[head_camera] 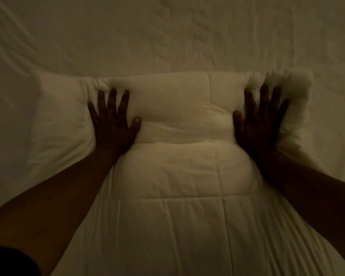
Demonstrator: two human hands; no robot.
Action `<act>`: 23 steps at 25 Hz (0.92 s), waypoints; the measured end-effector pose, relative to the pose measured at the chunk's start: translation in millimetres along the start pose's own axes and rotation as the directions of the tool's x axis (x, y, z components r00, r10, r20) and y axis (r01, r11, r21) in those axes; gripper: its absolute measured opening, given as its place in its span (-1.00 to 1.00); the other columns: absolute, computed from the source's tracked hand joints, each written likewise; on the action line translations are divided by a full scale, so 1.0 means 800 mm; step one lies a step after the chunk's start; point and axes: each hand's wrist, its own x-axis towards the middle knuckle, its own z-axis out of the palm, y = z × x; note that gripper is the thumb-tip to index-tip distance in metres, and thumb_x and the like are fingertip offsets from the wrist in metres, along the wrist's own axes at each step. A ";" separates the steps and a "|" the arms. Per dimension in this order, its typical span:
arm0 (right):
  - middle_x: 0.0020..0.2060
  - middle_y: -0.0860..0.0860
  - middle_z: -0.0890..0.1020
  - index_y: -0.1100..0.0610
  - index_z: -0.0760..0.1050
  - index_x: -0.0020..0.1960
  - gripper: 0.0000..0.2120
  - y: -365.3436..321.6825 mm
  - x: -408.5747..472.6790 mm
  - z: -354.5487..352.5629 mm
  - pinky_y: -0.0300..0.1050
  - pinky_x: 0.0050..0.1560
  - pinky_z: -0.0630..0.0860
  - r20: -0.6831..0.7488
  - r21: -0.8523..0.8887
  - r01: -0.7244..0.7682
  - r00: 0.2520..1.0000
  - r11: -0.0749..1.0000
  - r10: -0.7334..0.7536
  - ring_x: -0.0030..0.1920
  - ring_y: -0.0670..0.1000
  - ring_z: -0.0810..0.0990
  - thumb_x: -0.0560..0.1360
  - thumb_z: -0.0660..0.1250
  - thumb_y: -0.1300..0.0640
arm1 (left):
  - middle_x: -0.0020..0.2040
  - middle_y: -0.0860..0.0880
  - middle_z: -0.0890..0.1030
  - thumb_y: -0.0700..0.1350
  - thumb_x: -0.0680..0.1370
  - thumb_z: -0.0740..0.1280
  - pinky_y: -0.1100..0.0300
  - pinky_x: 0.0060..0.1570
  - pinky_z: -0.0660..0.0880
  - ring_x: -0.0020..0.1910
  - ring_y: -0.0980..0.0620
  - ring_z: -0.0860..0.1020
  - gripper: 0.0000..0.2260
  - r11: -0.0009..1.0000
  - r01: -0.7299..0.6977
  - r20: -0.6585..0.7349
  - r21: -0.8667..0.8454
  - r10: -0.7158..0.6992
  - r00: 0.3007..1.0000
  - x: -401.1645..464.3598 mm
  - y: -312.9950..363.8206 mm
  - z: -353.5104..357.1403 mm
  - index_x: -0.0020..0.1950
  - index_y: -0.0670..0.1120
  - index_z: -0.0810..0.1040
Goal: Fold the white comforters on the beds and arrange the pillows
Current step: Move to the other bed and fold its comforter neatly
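A white quilted comforter [177,176] lies folded into a thick bundle across the middle of the bed, its far folded edge running left to right. My left hand [113,120] presses flat on the bundle's left part with fingers spread and straight. My right hand [260,120] presses flat on the right part, fingers spread toward the far edge. The padding bulges up between both hands. No pillow is in view.
A wrinkled white bed sheet [167,36] covers the mattress beyond and to both sides of the comforter. The room is dim. My dark sleeve [8,261] shows at the lower left corner.
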 end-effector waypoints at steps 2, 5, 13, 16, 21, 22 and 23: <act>0.59 0.16 0.03 -0.06 -0.02 0.60 -0.39 -0.002 -0.008 -0.019 0.39 0.49 -0.11 0.062 -0.050 -0.008 0.998 0.999 0.011 0.58 0.26 -0.10 0.62 -0.02 -0.24 | 0.62 -0.08 0.06 0.35 0.58 -0.11 -0.35 0.46 -0.07 0.59 -0.21 -0.01 -0.35 0.998 0.062 0.046 0.020 -0.062 0.997 -0.006 0.006 -0.017 0.61 0.13 -0.07; 0.59 0.16 0.03 -0.04 0.02 0.59 -0.39 -0.007 -0.017 -0.071 0.37 0.50 -0.09 0.190 -0.050 -0.010 0.982 0.999 0.019 0.58 0.25 -0.10 0.60 -0.08 -0.25 | 0.63 -0.06 -0.01 0.41 0.53 -0.14 -0.32 0.48 -0.05 0.59 -0.20 -0.05 -0.33 0.985 0.151 0.134 -0.078 -0.140 0.981 -0.024 0.017 -0.066 0.59 0.21 -0.16; 0.60 0.04 -0.03 -0.26 0.01 0.56 -0.37 0.003 -0.218 -0.185 0.36 0.50 -0.16 0.365 -0.065 0.171 0.921 0.983 -0.136 0.58 0.21 -0.17 0.53 -0.10 -0.41 | 0.62 -0.03 -0.22 0.52 0.43 -0.14 -0.45 0.39 0.01 0.59 -0.23 -0.16 -0.23 0.998 -0.031 0.329 -0.048 0.045 0.943 -0.260 0.055 -0.147 0.57 0.27 -0.20; 0.61 0.02 -0.08 -0.25 -0.10 0.57 -0.33 0.019 -0.230 -0.165 0.39 0.48 -0.11 0.361 -0.085 0.172 0.923 0.981 -0.131 0.58 0.22 -0.21 0.52 -0.08 -0.43 | 0.63 -0.07 -0.17 0.51 0.44 -0.08 -0.48 0.37 0.02 0.58 -0.27 -0.11 -0.21 1.000 -0.013 0.313 0.009 0.010 0.950 -0.269 0.062 -0.126 0.59 0.22 -0.13; 0.61 0.04 -0.06 -0.17 0.01 0.58 -0.34 0.021 -0.235 -0.098 0.44 0.45 -0.07 0.299 -0.004 0.175 0.940 0.985 -0.166 0.57 0.27 -0.20 0.55 0.04 -0.35 | 0.61 -0.22 -0.12 0.43 0.49 -0.02 -0.51 0.34 -0.04 0.56 -0.35 -0.14 -0.22 0.998 -0.055 0.275 0.040 0.042 0.961 -0.262 0.076 -0.065 0.61 0.07 0.00; 0.60 0.07 -0.03 -0.14 0.06 0.58 -0.34 0.022 -0.235 -0.081 0.45 0.45 -0.06 0.271 0.019 0.175 0.947 0.984 -0.174 0.57 0.30 -0.17 0.55 0.08 -0.32 | 0.61 -0.25 -0.10 0.41 0.49 0.00 -0.51 0.33 -0.05 0.56 -0.37 -0.13 -0.23 0.998 -0.063 0.252 0.030 0.054 0.966 -0.261 0.077 -0.051 0.61 0.05 0.03; 0.60 0.10 0.00 -0.11 0.10 0.57 -0.35 0.022 -0.235 -0.064 0.46 0.44 -0.05 0.242 0.039 0.184 0.952 0.982 -0.188 0.56 0.32 -0.15 0.55 0.11 -0.30 | 0.60 -0.28 -0.08 0.40 0.50 0.03 -0.52 0.33 -0.05 0.55 -0.39 -0.12 -0.24 0.997 -0.076 0.224 0.016 0.071 0.972 -0.259 0.077 -0.035 0.61 0.04 0.05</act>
